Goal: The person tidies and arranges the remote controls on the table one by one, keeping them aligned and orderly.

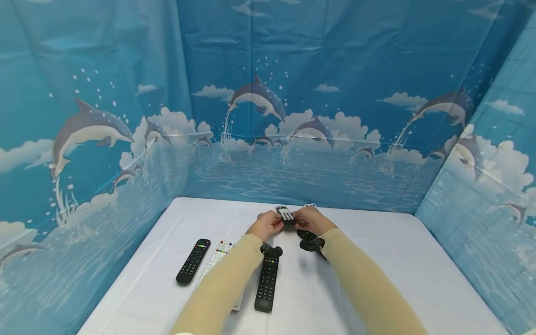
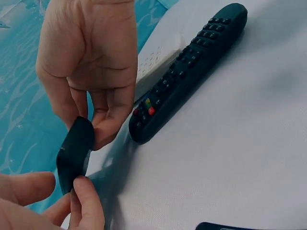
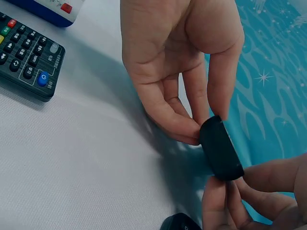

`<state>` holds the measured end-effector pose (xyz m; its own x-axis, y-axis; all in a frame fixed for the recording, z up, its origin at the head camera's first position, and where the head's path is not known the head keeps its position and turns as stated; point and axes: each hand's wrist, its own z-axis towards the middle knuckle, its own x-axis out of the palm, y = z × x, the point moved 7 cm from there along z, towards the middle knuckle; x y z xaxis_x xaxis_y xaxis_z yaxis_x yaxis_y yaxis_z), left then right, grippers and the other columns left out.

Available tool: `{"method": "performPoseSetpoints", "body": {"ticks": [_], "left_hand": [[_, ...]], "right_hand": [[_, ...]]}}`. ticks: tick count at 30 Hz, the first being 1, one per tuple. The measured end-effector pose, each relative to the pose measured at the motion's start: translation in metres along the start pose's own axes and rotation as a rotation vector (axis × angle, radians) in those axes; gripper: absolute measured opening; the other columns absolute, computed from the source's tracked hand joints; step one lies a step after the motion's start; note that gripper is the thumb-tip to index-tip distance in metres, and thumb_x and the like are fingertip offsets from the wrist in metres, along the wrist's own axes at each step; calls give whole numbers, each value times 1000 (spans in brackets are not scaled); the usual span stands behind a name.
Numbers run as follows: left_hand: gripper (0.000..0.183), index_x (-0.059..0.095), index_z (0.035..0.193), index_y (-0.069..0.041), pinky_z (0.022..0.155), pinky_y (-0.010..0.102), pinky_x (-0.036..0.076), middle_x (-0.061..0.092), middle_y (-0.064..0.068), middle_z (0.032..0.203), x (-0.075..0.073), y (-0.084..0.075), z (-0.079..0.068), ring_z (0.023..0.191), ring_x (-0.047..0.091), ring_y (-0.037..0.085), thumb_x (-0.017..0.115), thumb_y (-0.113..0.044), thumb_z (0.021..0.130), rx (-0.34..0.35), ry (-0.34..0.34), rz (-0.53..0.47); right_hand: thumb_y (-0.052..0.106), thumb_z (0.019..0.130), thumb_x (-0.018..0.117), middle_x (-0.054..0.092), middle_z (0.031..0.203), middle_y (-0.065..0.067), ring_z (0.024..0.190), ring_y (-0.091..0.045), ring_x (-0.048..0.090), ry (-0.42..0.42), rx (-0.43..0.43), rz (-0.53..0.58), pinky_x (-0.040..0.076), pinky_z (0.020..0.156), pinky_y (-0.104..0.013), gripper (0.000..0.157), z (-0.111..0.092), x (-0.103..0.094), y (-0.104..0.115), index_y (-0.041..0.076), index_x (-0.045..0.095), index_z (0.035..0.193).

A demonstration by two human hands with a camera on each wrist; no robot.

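Both hands hold a small black remote control [image 1: 286,214] with pale buttons at the back of the table, one at each side. My left hand [image 1: 266,225] pinches its left edge between thumb and fingers. From the other side, my right hand [image 1: 314,220] pinches the right edge. Seen edge-on, the held remote's dark casing [image 2: 76,153] bridges the two hands in the left wrist view. The right wrist view shows the casing [image 3: 220,149] tilted above the white cloth.
A black remote [image 1: 193,261], a white remote [image 1: 224,246] and another black remote [image 1: 266,286] lie left and in front. Another black remote [image 2: 187,72] lies under the right wrist, a white one [image 2: 158,62] behind it. A dolphin-print curtain [image 1: 293,177] borders the table.
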<state>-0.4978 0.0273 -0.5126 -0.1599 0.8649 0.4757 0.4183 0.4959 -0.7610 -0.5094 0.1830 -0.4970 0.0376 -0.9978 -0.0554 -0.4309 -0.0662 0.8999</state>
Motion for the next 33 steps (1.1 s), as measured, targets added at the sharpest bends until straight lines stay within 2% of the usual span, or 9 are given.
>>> {"method": "performPoseSetpoints", "body": {"ticks": [2,5,11,19,28,33], "left_hand": [[42,51,134,18,104,35,46,53,32,136,1,0,-1,126,53,32,55,13,92,7,5,25],[39,54,130,19,103,36,48,57,30,134,1,-2,-3,124,56,31,57,14,92,15,3,50],[39,58,127,17,95,36,53,63,28,126,0,-6,-6,110,64,28,59,15,88,11,2,90],[35,66,123,9,80,32,59,69,24,114,1,-16,-16,93,69,24,63,13,89,29,5,185],[32,68,121,8,81,32,59,67,22,118,4,-18,-26,105,68,29,63,13,90,54,61,298],[33,69,120,7,79,33,60,66,20,115,3,-18,-37,100,68,27,64,13,89,68,81,339]], "right_hand": [[4,100,57,55,132,-25,111,-29,60,-7,2,9,57,72,-27,51,1,-1,-2,-5,40,147],[4,101,57,59,126,-23,103,-26,63,1,-2,25,57,73,-28,41,0,-1,-3,-7,51,140],[0,101,54,59,121,-21,88,-21,64,34,-17,70,57,76,-30,36,-3,-3,-5,-5,57,137],[-6,100,50,52,135,-24,94,-23,64,80,-30,39,58,79,-31,48,-19,0,5,0,47,147],[-8,96,55,43,141,-26,95,-26,66,136,-42,-21,59,78,-33,70,-37,-2,8,13,31,159],[-9,95,56,49,134,-27,95,-27,67,177,-88,-40,59,81,-38,80,-49,0,8,18,22,162]]}}
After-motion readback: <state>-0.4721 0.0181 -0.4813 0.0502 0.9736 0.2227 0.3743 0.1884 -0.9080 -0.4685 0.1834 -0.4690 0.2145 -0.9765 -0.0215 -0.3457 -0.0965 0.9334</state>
